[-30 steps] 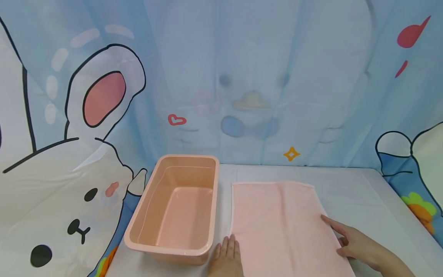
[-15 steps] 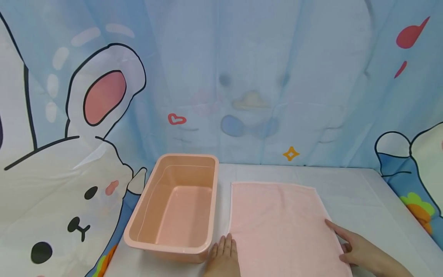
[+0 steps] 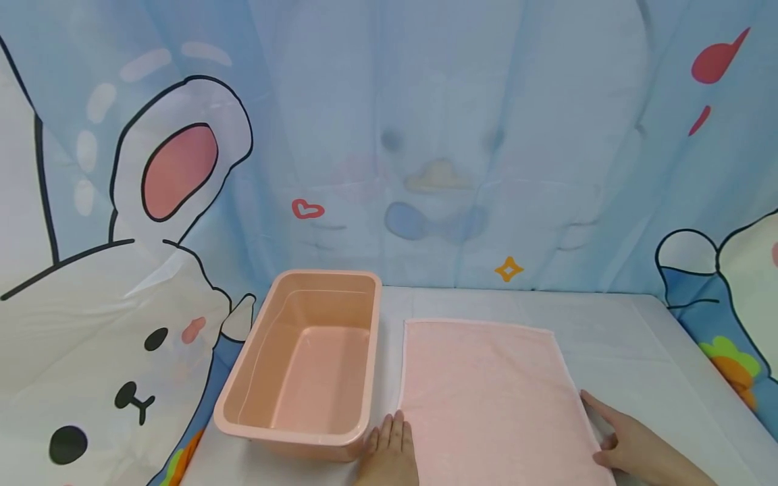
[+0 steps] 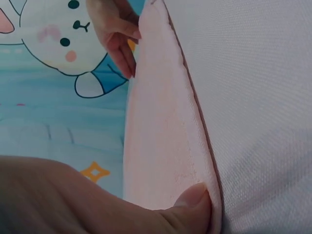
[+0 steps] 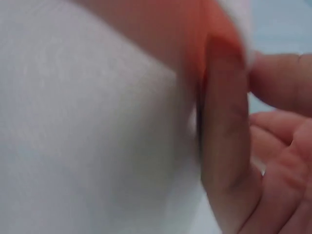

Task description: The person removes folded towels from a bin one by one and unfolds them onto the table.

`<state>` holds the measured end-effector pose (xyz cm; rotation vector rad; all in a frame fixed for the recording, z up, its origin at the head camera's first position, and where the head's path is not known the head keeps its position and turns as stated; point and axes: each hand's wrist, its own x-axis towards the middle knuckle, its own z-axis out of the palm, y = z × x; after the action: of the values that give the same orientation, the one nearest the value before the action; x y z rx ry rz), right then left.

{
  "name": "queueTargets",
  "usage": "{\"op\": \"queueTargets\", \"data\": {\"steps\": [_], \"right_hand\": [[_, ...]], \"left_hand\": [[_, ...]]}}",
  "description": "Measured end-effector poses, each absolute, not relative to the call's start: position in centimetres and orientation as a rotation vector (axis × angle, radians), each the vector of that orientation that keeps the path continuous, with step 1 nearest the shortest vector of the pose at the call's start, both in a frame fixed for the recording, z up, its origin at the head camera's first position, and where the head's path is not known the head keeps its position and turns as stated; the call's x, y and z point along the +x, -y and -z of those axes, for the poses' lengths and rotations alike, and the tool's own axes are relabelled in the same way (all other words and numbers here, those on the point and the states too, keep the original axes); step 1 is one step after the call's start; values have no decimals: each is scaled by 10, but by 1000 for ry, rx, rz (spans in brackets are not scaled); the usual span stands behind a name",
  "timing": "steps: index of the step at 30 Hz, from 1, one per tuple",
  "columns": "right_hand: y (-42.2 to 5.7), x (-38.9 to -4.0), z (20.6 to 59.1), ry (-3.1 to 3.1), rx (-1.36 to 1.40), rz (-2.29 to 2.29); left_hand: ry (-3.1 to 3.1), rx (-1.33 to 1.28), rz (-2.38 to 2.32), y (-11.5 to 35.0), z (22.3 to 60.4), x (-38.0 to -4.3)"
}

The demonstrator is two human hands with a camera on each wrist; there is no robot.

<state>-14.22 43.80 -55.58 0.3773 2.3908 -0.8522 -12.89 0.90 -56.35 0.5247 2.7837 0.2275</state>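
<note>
A pale pink towel (image 3: 486,398) lies spread flat on the white table, its near part cut off by the frame. My left hand (image 3: 389,455) rests at its left edge, fingers straight and pointing away from me. In the left wrist view, the left thumb (image 4: 192,200) lies on the towel's hemmed border. At the opposite edge, my right hand (image 3: 641,449) holds the towel's border, index finger and thumb spread along it. Close up in the right wrist view, a finger (image 5: 226,112) meets the blurred cloth, with other fingers curled behind it.
A peach plastic basin (image 3: 361,435) stands left of the towel, close to my left hand, with nothing in it. The white table (image 3: 632,344) extends right of the towel. Behind hangs a blue cartoon curtain (image 3: 340,101), which also covers both sides.
The towel's lengthwise crease has smoothed out. My right hand has shifted slightly right and toward me along the edge; my left hand has slid slightly left.
</note>
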Motion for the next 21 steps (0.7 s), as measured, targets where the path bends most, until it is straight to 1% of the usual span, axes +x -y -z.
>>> {"op": "queueTargets", "data": {"steps": [8,12,15,17,21], "right_hand": [[-450,-151,554,-2438,348,682],[-439,-159,542,-2526,303,659],[-422,-164,529,-2649,161,668],[-407,-165,523,-2755,10,675],[-369,-165,521,-2931,-244,590]], "left_hand": [[-2758,511,-285,-12,552,-132],[-2772,549,-313,-18,538,-135],[-2799,591,-320,-27,527,-139],[-2822,638,-311,-36,521,-142],[-2872,725,-294,-57,517,-151]]}}
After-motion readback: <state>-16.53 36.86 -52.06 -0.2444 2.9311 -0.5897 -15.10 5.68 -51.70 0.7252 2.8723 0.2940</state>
